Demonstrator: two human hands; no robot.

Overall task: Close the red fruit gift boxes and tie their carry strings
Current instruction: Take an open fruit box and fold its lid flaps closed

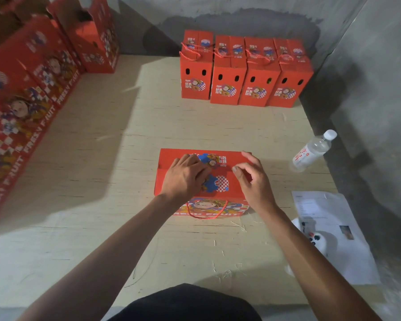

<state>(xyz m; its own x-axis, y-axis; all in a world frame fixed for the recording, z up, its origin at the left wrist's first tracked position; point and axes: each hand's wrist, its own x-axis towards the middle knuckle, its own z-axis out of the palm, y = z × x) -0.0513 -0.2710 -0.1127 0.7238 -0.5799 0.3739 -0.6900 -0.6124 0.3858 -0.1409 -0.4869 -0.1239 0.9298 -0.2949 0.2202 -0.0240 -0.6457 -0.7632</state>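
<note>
A red fruit gift box (227, 192) stands on the pale board in front of me, its top flaps folded down. My left hand (184, 176) lies flat on the left part of the top, fingers straight, pressing it. My right hand (252, 177) hovers over the right part with fingers loosely curled; thumb and forefinger are close together, and I cannot tell whether they hold anything. A red carry string (206, 216) hangs in a loop down the box's near face.
Several closed red boxes (245, 72) with strings on top stand in a row at the back. More red boxes (28, 93) line the left side. A water bottle (313, 150) lies at the right, with a paper sheet (329, 216) and a white controller (320, 242) near it.
</note>
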